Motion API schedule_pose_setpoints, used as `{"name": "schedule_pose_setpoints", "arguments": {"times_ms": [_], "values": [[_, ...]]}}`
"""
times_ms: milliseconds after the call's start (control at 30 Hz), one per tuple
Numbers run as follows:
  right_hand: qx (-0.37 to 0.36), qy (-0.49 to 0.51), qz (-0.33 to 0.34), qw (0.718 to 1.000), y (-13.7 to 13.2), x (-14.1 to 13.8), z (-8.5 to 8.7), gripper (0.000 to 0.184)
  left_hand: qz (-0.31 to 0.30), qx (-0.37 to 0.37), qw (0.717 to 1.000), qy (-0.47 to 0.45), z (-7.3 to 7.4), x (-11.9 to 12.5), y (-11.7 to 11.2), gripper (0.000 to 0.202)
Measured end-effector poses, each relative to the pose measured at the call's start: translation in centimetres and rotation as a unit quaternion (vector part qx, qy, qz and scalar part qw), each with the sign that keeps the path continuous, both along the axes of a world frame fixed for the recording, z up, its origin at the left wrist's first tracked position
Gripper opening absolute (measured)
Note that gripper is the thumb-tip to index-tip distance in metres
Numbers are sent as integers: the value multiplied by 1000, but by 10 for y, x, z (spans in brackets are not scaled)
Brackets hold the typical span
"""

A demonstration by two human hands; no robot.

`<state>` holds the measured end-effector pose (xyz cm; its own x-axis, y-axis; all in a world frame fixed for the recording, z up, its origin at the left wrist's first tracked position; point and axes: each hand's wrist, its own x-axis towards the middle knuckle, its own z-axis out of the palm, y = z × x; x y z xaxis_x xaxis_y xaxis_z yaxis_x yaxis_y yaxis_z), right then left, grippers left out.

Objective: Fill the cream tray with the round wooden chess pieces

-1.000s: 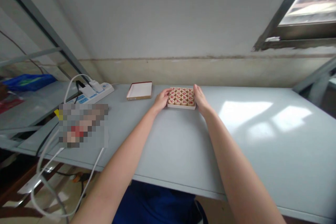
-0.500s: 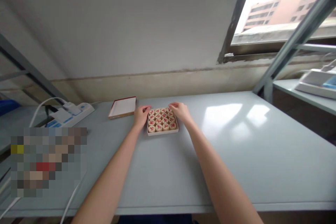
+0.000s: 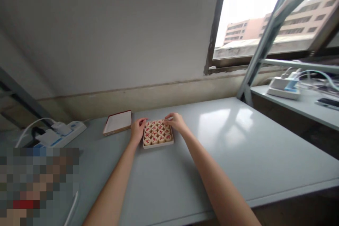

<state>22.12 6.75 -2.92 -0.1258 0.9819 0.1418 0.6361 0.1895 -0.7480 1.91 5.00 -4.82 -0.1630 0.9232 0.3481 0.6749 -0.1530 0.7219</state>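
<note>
"How are the hands placed?"

"Apart, one on each side of the tray (image 3: 159, 146). The left hand (image 3: 137, 129) curls at its back left side, and the right hand (image 3: 177, 121) has bent fingers at the back right corner. Whether either grips firmly, I can't tell."

"What would handle it well?"

"Even pressure from both sides, I'd say, with the tray kept flat. The round pieces (image 3: 161, 132) sit in close rows behind a low rim — a tilt could spill them. The right fingertips had best bear on the wall, not the corner piece."

"And room to move?"

"The tray lies on the table (image 3: 238, 155), toward the back. Toward the front edge and to the right it's wide open. Left is tighter — the shallow lid (image 3: 118, 123) lies near the left hand, the power strip (image 3: 76, 129) beyond."
</note>
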Motion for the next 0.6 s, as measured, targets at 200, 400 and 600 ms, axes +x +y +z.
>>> {"name": "schedule_pose_setpoints", "arguments": {"times_ms": [200, 400, 600], "values": [[41, -72, -29, 996, -17, -5, 8, 22, 10, 10, 999, 47, -3, -1, 5, 35], [9, -41, -31, 999, -14, -3, 6, 24, 19, 19, 999, 37, -4, 1, 3, 33], [-16, 57, -51, 997, -8, -4, -1, 29, 21, 29, 999, 22, -5, 1, 3, 28]]}}
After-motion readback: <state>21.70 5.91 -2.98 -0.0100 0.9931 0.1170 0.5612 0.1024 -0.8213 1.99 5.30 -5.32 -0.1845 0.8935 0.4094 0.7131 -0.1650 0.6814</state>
